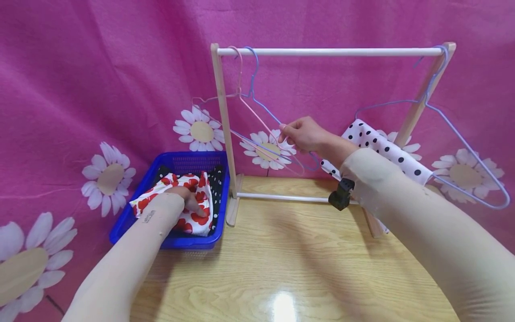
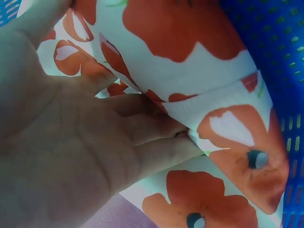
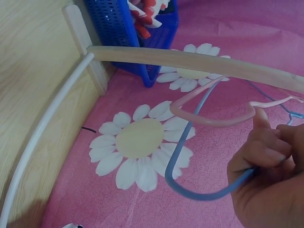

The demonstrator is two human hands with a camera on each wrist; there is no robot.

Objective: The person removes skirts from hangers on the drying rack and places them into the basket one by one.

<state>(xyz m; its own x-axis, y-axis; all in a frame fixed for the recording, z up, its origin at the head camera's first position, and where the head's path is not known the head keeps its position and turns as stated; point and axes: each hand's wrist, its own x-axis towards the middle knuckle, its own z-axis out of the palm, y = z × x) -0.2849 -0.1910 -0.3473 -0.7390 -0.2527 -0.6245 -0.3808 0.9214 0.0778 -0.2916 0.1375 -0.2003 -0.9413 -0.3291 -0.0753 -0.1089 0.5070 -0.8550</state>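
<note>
My left hand (image 1: pixel 187 199) reaches into the blue basket (image 1: pixel 177 243), onto a white cloth with red flowers (image 1: pixel 203 197). In the left wrist view the fingers (image 2: pixel 156 147) slip under a fold of this flowered cloth, with their tips hidden and the thumb apart. At the rack, my right hand (image 1: pixel 306 134) grips the blue hanger (image 3: pixel 199 194) by its sloping side. One fingertip meets the pink hanger (image 3: pixel 213 121) beside it. Both hangers hook over the left end of the rack's white bar (image 1: pixel 330 52).
Black dotted cloth (image 1: pixel 219 192) lies under the flowered one. At the rack's right end, another hanger (image 1: pixel 462 134) carries a white cloth with black dots (image 1: pixel 386 147). The rack's wooden left post (image 1: pixel 225 120) stands right beside the basket on the wooden table (image 1: pixel 257 268).
</note>
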